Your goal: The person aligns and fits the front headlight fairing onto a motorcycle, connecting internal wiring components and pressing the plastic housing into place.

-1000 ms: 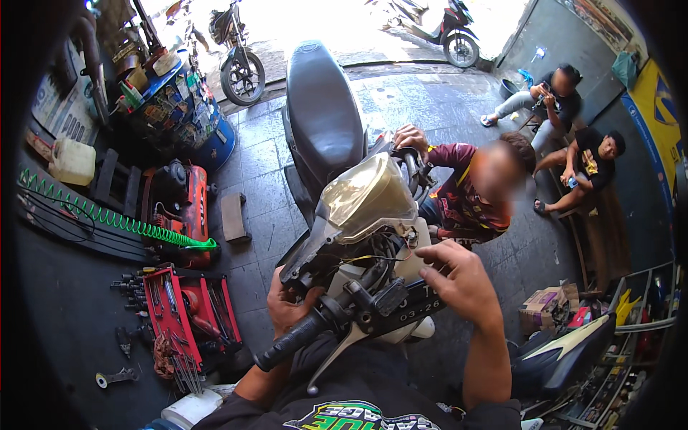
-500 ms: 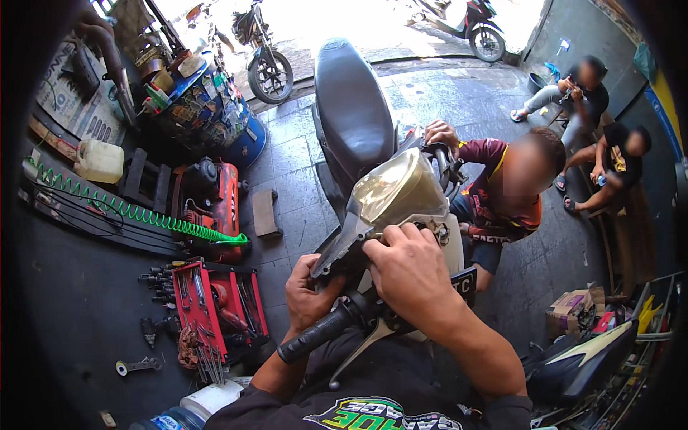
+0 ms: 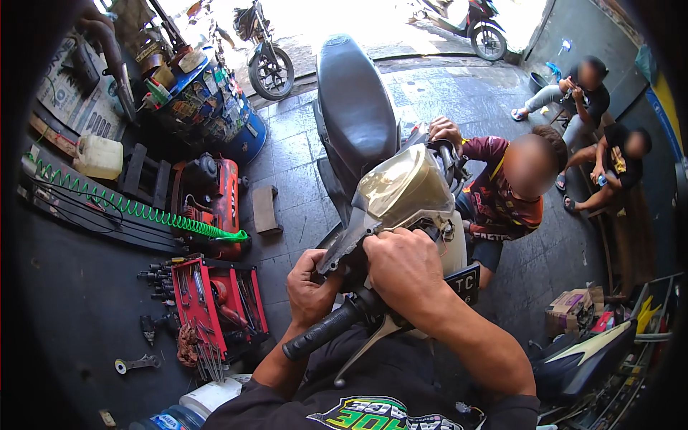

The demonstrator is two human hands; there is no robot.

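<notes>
The person is wearing a black top (image 3: 416, 369); its sleeves (image 3: 512, 412) are leaving the forearms (image 3: 484, 347), left hand (image 3: 312, 288) and right hand (image 3: 405, 266) bare. A green-and-white lettered print (image 3: 376, 413) is crossing the cloth.

headlight lens (image 3: 400, 180): glossy plastic | cowl edge (image 3: 349, 242): matt plastic | grip (image 3: 322, 331): matt, textured rubber | lever (image 3: 363, 353): smooth metal | seat (image 3: 356, 100): smooth, sheeny | floor tiles (image 3: 292, 213): glossy

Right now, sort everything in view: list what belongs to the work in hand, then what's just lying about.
In hand:
- Grey plastic cowl, gripped by the left hand
- Clear, yellowish headlight, right hand at its lower edge
- Black ribbed handlebar grip

Apparently lying about:
- Red metal tool trolley
- Silver ring-ended rod
- Brown rectangular block
- Brown cardboard box
</notes>
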